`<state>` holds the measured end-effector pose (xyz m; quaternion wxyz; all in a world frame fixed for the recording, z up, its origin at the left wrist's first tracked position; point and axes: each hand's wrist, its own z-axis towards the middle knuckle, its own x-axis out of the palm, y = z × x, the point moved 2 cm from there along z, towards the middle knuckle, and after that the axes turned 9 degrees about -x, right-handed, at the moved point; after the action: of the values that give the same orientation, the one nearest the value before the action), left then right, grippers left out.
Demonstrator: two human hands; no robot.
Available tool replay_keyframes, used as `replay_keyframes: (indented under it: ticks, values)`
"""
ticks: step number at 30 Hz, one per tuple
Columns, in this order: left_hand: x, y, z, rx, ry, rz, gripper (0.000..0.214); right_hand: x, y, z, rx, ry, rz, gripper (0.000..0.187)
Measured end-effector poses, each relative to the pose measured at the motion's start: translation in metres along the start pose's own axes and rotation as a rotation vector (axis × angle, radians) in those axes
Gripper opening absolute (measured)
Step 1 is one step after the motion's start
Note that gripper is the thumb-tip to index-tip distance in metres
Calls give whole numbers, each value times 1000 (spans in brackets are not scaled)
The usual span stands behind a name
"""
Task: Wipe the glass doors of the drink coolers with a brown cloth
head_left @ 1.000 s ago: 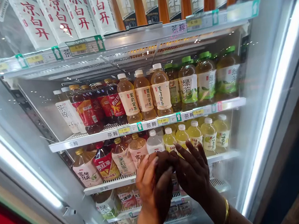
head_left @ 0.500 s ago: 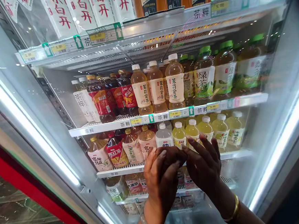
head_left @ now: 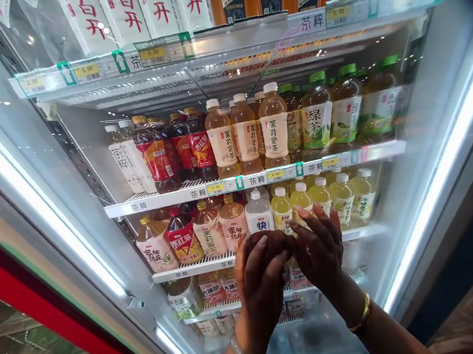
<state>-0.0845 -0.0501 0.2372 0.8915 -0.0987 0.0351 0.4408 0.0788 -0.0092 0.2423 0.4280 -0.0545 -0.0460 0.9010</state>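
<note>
My left hand (head_left: pixel 259 279), with a pale bangle at the wrist, is raised in front of the drink shelves. Its fingers are curled around a dark, rounded shape (head_left: pixel 272 242); whether this is an object or part of a hand I cannot make out. My right hand (head_left: pixel 318 247), wearing a gold bangle (head_left: pixel 361 313), is beside it and meets the left at the fingertips. The right fingers are stretched out and apart. Behind the hands stand a white-capped bottle with a white label (head_left: pixel 258 213) and yellow drink bottles (head_left: pixel 282 209), none of them held.
A lit drinks cooler surrounds this. The middle shelf edge (head_left: pixel 189 194) carries honey tea bottles (head_left: pixel 274 125), red-labelled bottles (head_left: pixel 201 147) and green-capped bottles (head_left: pixel 317 110). Bright light strips (head_left: pixel 46 208) run along both sides. A red edge (head_left: pixel 46 317) crosses the lower left.
The view has shifted slightly, and the shelves sit a little further left. Both hands keep nearly the same pose, with the right hand slightly nearer the left in the picture.
</note>
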Motion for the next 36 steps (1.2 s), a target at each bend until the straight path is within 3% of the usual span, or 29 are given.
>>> replay_keyframes:
  ticks: [4, 7, 10, 13, 16, 22, 24, 28, 31, 34, 36]
  values:
    - [-20, 14, 22, 26, -27, 57, 42, -1, 8, 5, 43, 17, 5, 37]
    - [-40, 33, 44, -32, -176, 128, 43, 3, 17, 7, 104, 25, 9, 36]
    - [-45, 41, 37, -33, -203, 142, 40, 8, 26, 5, 97, 39, -7, 38]
    - [-42, 40, 16, 50, -108, 107, 30, 12, 29, 0, 62, 44, -66, 41]
    - [-50, 48, 14, 104, -25, 90, 30, 14, 27, -4, 50, 36, -96, 37]
    - [-94, 87, 46, -56, -211, 136, 51, 22, 29, -13, 95, 6, -131, 33]
    - [-91, 86, 39, -43, -208, 127, 46, 28, 39, -14, 130, -25, -129, 38]
    - [-63, 62, 5, 7, -156, 25, 33, 44, 66, -14, 252, -1, -116, 44]
    - [-50, 49, -10, 17, -33, -13, 30, 49, 77, -14, 284, 35, -112, 43]
    - [-57, 53, -1, 37, 37, -20, 30, 48, 78, -16, 246, 55, -107, 41]
    - [-67, 61, 13, 3, -26, 14, 32, 46, 77, -16, 207, 55, -101, 44]
